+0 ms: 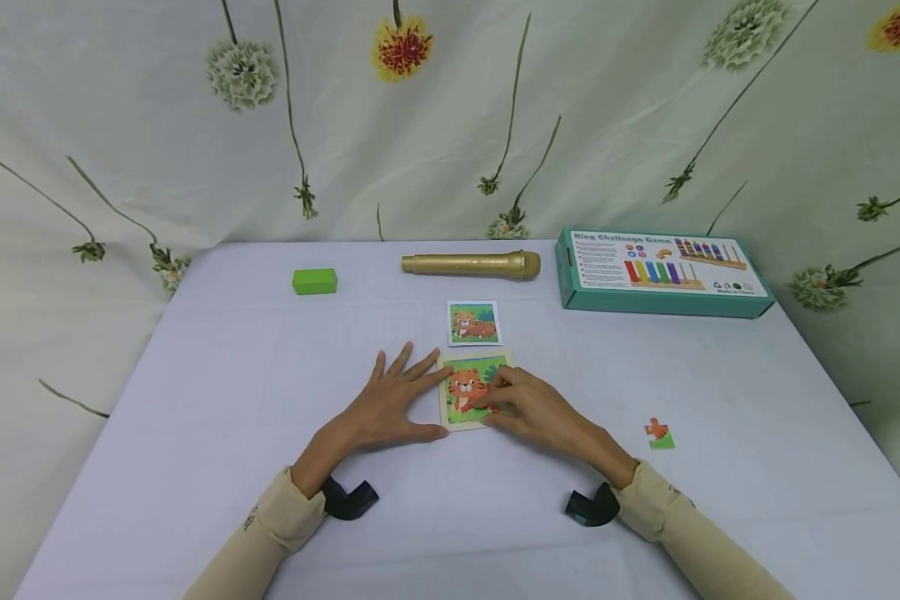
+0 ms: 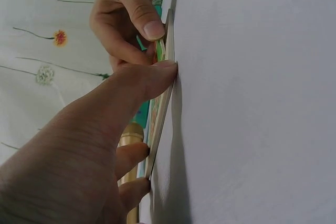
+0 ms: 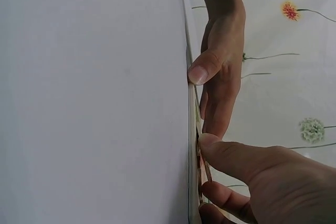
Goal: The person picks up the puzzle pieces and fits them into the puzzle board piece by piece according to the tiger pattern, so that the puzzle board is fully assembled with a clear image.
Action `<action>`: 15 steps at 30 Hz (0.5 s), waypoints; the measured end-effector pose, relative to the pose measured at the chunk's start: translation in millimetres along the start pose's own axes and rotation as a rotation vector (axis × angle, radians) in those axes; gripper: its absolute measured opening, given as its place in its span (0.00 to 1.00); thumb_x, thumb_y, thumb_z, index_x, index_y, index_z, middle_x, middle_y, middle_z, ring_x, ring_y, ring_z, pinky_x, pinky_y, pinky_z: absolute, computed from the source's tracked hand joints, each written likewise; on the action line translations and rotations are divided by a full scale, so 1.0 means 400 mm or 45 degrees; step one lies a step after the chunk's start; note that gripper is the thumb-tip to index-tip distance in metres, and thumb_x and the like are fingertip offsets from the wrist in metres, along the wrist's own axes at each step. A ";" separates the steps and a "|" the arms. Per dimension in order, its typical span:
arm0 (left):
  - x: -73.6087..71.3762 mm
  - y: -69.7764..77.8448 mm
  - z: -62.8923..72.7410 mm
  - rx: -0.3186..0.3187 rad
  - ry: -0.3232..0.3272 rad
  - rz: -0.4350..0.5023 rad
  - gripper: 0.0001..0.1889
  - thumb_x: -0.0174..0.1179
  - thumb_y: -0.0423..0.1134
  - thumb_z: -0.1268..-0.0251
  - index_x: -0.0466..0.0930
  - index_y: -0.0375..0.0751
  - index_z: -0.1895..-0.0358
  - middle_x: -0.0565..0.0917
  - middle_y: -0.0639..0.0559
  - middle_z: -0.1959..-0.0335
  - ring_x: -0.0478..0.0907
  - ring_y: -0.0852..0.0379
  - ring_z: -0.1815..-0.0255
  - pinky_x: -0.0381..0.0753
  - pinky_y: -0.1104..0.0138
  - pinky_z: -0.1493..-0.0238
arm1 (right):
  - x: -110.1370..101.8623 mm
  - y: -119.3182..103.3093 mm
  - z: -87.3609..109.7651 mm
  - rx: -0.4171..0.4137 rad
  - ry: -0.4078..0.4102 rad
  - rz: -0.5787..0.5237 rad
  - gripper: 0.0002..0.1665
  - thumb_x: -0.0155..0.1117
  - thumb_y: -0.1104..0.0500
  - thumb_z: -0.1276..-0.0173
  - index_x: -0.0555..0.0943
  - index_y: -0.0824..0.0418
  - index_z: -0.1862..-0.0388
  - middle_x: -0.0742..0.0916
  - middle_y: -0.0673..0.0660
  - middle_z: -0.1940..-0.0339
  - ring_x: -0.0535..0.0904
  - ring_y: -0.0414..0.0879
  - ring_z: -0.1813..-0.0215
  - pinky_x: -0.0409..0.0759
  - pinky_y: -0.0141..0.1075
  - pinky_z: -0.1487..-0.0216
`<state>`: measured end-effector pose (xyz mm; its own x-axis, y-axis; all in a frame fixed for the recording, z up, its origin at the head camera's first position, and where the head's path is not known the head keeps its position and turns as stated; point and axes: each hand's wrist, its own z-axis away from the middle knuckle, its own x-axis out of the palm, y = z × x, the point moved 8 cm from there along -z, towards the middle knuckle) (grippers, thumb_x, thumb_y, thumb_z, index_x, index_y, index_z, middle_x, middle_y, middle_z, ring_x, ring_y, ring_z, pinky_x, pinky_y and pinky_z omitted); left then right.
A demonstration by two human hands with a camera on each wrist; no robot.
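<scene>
A tiger puzzle board (image 1: 443, 410) with a pale wooden rim lies flat on the table. My left hand (image 1: 387, 406) is spread at its left side, thumb at the lower left corner and forefinger over the left edge. At the lower right of the picture, my right hand (image 1: 546, 414) pinches a puzzle piece (image 2: 160, 51) between thumb and fingers. The piece sits slightly tilted against the board in the right wrist view, and the fingers cover most of it. Just behind the board is a matching tiger picture card (image 1: 474, 323).
One loose puzzle piece (image 1: 660, 435), orange and green, lies to the right on the white-covered table (image 1: 195, 417). Farther back are a green block (image 1: 315, 282), a gold microphone (image 1: 471, 265) and a teal Ring Challenge Game box (image 1: 663, 273). A flowered cloth (image 1: 607, 108) hangs behind.
</scene>
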<state>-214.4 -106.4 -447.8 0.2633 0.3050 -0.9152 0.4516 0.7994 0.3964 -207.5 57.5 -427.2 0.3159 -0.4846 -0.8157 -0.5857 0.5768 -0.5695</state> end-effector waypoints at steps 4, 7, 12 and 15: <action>0.000 0.000 -0.001 -0.002 -0.003 0.003 0.46 0.64 0.66 0.51 0.61 0.56 0.27 0.53 0.51 0.23 0.35 0.39 0.22 0.29 0.37 0.30 | -0.001 0.004 0.000 0.006 0.016 -0.008 0.12 0.70 0.58 0.39 0.88 0.52 0.55 0.77 0.45 0.59 0.71 0.37 0.56 0.75 0.32 0.56; 0.001 0.001 -0.001 -0.003 -0.004 0.008 0.46 0.64 0.66 0.51 0.62 0.56 0.27 0.53 0.51 0.23 0.35 0.39 0.22 0.29 0.37 0.30 | -0.001 0.007 -0.001 0.011 0.020 -0.026 0.12 0.70 0.59 0.39 0.87 0.53 0.55 0.77 0.45 0.58 0.72 0.37 0.56 0.75 0.31 0.57; 0.001 0.001 -0.002 -0.004 0.000 0.005 0.46 0.64 0.66 0.51 0.62 0.56 0.27 0.54 0.51 0.23 0.35 0.39 0.22 0.30 0.37 0.30 | -0.002 0.010 -0.001 0.015 0.029 -0.034 0.16 0.70 0.58 0.39 0.86 0.53 0.51 0.78 0.46 0.58 0.71 0.38 0.59 0.73 0.29 0.62; 0.003 -0.001 -0.002 -0.006 -0.002 0.002 0.46 0.64 0.66 0.51 0.62 0.56 0.27 0.53 0.51 0.23 0.35 0.39 0.22 0.29 0.37 0.30 | -0.001 0.012 -0.001 0.016 0.037 -0.039 0.16 0.70 0.58 0.39 0.85 0.52 0.50 0.78 0.46 0.57 0.70 0.38 0.60 0.72 0.29 0.63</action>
<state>-214.9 -106.1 -449.2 0.2653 0.3056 -0.9145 0.4471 0.8014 0.3975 -210.6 60.3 -429.6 0.3118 -0.5207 -0.7947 -0.5664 0.5697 -0.5955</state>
